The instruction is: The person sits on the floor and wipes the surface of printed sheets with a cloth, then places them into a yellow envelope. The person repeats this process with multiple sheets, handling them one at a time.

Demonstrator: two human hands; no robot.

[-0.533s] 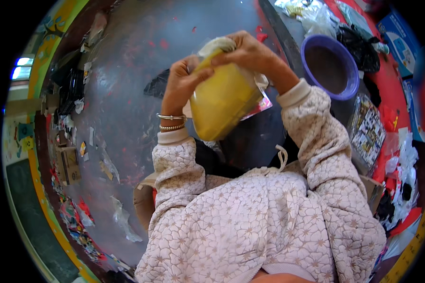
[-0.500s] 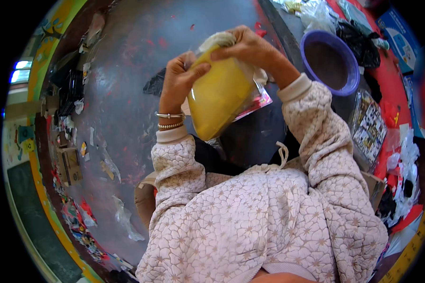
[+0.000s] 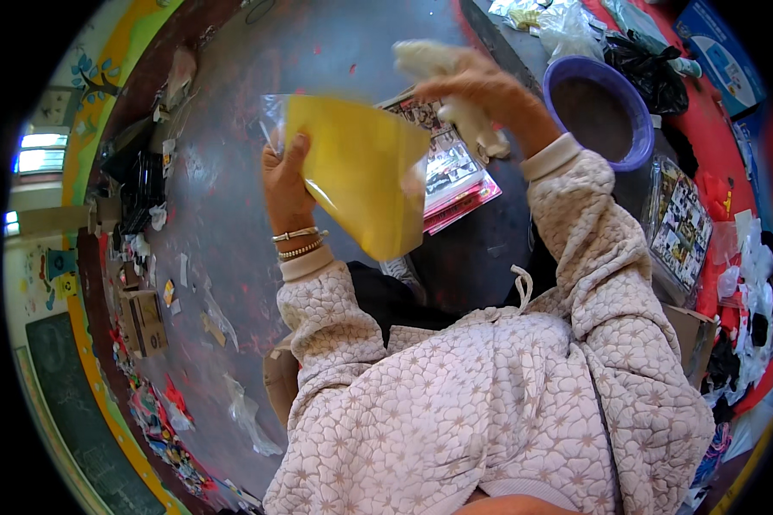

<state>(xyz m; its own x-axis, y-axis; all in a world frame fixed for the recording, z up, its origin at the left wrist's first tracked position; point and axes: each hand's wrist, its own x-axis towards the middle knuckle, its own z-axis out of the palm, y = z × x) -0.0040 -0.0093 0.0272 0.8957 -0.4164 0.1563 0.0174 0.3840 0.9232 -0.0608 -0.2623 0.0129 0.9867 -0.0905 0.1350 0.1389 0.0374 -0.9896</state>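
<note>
My left hand (image 3: 285,176) grips flat yellow plastic packet (image 3: 361,167), part-hiding glossy printed stack (image 3: 457,176); right hand (image 3: 481,84), blurred, clutches cream cloth (image 3: 469,122) near round purple plastic basin (image 3: 641,129).

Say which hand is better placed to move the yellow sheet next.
Likely the left hand: it grips the yellow sheet by an edge; the right hand, apart, holds a pale item.

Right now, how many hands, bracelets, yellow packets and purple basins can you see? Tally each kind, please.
Hands: 2, the left hand and the right hand
Bracelets: 2
Yellow packet: 1
Purple basin: 1
Total: 6
</note>
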